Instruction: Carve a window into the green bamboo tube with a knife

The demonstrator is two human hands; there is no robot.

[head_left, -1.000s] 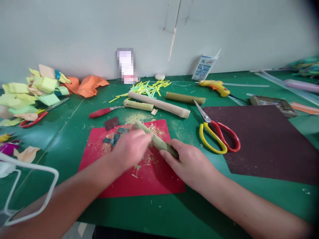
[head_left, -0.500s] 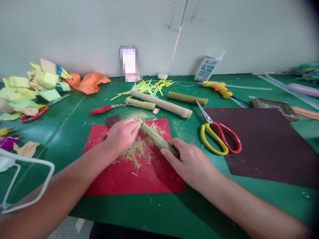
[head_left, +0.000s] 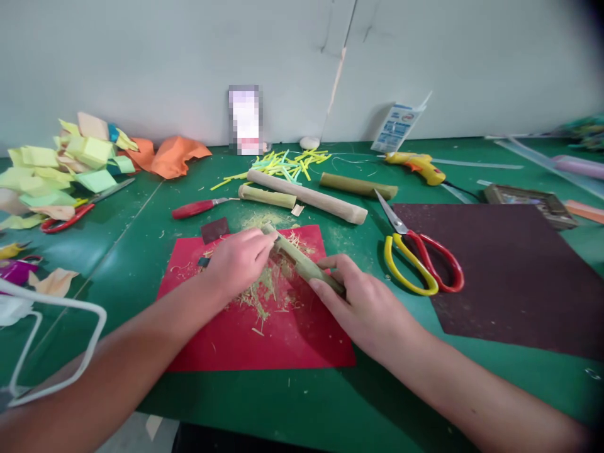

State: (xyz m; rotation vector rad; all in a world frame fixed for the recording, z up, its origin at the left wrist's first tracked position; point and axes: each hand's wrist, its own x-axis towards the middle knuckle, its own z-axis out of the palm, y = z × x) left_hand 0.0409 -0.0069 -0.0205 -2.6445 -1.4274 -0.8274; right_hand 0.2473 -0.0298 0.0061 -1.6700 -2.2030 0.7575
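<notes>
- Left hand (head_left: 240, 258), centre of the frame: fingers curled at the upper-left end of a bamboo tube (head_left: 309, 269) — whether its grip clasps the tube or some small piece against it, I cannot tell.
- Right hand (head_left: 365, 299), just right of centre: its grip is closed around the tube's lower-right end, thumb along the near side.
- The tube lies slantwise between the hands, above a red sheet (head_left: 283, 346) in the lower middle; an opening shows in its side.
- Pale shavings (head_left: 257, 299) are strewn over the sheet, which lies on the green counter (head_left: 226, 399).
- Beyond, at upper centre: a red-handled tool (head_left: 193, 209), a short bamboo piece (head_left: 268, 196), a long pale stick (head_left: 306, 196) and an olive-coloured tube (head_left: 358, 186).
- Right of centre: scissors (head_left: 427, 261) with one yellow and one red handle, partly over a dark brown sheet (head_left: 500, 270).
- Upper right: a yellow glue gun (head_left: 419, 167).
- Upper left — folded papers (head_left: 94, 157) in a heap beside crumpled orange paper (head_left: 172, 157).
</notes>
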